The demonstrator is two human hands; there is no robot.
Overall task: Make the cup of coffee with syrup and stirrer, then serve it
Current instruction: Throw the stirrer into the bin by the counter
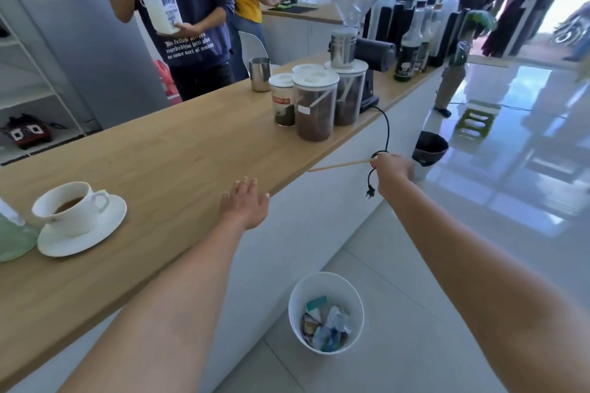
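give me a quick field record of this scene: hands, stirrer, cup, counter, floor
left hand: open, flat over the counter edge, empty
right hand: fingers pinch the stirrer's end
stirrer: thin wooden stick, roughly level, pointing toward the counter
cup: white, on saucer, coffee inside, no stirrer in it
counter: wooden, jars and grinder at far end
bin: on floor, holds rubbish

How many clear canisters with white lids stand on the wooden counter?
3, clustered by the coffee grinder: the front canister holding brown grounds, a smaller labelled one to its left, and a third behind on the right, under a steel tin. Others may be hidden behind them.
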